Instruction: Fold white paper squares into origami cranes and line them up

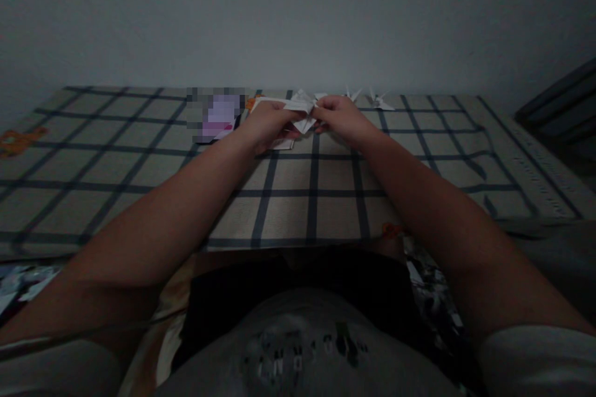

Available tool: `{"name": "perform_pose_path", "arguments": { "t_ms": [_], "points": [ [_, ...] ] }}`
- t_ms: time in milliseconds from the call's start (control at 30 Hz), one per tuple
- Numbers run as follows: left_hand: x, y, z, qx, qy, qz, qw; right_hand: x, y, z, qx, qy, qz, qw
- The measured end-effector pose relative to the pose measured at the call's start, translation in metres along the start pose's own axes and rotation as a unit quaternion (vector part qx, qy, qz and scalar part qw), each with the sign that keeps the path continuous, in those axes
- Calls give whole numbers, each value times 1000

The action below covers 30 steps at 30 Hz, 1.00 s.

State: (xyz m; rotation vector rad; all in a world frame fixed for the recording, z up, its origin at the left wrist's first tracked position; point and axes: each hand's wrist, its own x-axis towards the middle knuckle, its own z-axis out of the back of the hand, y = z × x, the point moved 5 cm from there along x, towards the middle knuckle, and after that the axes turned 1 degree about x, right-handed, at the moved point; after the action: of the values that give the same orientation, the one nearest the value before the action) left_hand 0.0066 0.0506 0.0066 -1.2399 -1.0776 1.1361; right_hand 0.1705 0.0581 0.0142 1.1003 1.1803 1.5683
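Note:
Between my two hands is a folded piece of white paper (305, 123), its creased points spreading outward above the table. My left hand (270, 121) pinches its left side, thumb on top. On the other side, my right hand (338, 118) grips the paper with thumb and fingertips. Under and behind my left hand lies a stack of white paper (283, 144), mostly covered. Two folded white paper cranes (382, 101) (354, 95) stand beyond my right hand, near the wall.
A checked cloth (288, 198) covers the table, which meets a plain wall (298, 18) at the back. Left of my hands lies a phone-like thing with a purple face (218, 115), partly blurred out. A dark slatted chair back (563, 111) stands at the right.

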Motion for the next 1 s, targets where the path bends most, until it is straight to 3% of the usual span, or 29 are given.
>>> {"name": "perform_pose_path", "arguments": {
  "t_ms": [300,567,833,1000],
  "points": [
    [-8,-4,-2,2,21,44,999,-2,1,2,8,-13,-18,1000],
    [-6,-6,2,18,-6,27,999,-4,0,-2,30,17,-21,999],
    [-12,-7,-6,-21,36,68,997,-4,3,0,12,4,-10,1000],
    [-12,-9,-3,-5,17,44,999,-3,-1,1,25,8,-17,1000]
  ]
}}
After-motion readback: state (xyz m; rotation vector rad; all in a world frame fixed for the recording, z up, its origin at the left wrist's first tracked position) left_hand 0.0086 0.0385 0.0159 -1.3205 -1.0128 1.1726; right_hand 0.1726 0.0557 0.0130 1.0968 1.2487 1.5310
